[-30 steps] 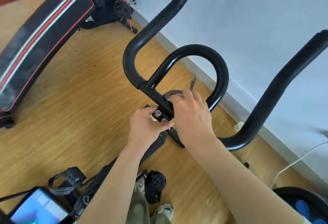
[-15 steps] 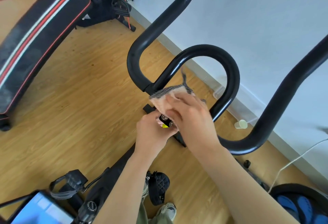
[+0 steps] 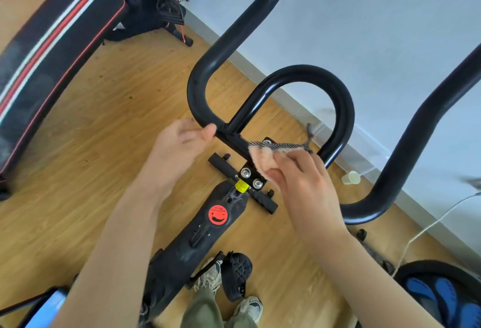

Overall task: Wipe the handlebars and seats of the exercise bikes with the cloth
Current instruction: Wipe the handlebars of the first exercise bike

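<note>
Wood floor below, the right hand (image 3: 299,182) pinching the cloth (image 3: 263,158) should rub firmly along the handlebar (image 3: 343,109) while the loosely spread left hand (image 3: 179,145) steadies it.

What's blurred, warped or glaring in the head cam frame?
Head view: the left hand is smeared by motion blur, while the right hand holding the peach fleece cloth reads fairly sharp; wide-angle distortion bows the white baseboard; soft daylight leaves a glare streak on the glossy black looped handlebar tube; shadows on the wooden floor are faint.
</note>
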